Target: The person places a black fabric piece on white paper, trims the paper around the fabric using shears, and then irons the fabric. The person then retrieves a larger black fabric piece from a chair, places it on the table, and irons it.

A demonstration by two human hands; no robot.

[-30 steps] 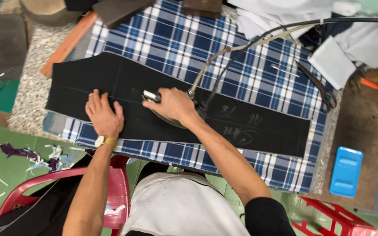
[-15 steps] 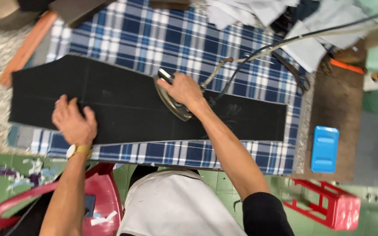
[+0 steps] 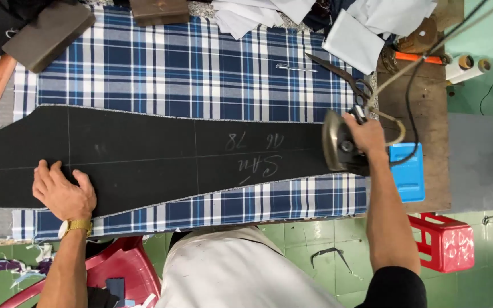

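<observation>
Pressing station: black fabric panel [image 3: 144, 157], long axis left to right across the plaid-covered table [image 3: 161, 68].

Nearest: left hand [image 3: 63, 193], fingers spread flat, pressing the panel's near left edge; gold wristwatch [image 3: 75, 227] on that wrist. Panel wide at left, tapering toward right; chalk lines and marks on its face. Right hand [image 3: 365, 136] closed around the handle of an iron [image 3: 340, 149] at the panel's narrow right end, soleplate tilted up, facing left. Blue box [image 3: 409, 171] just beside. Farther back: scissors [image 3: 338, 74], white cloth pieces [image 3: 269, 14].

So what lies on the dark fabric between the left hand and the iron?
Head view: only bare dark fabric with chalk marks between left hand and iron.
</observation>
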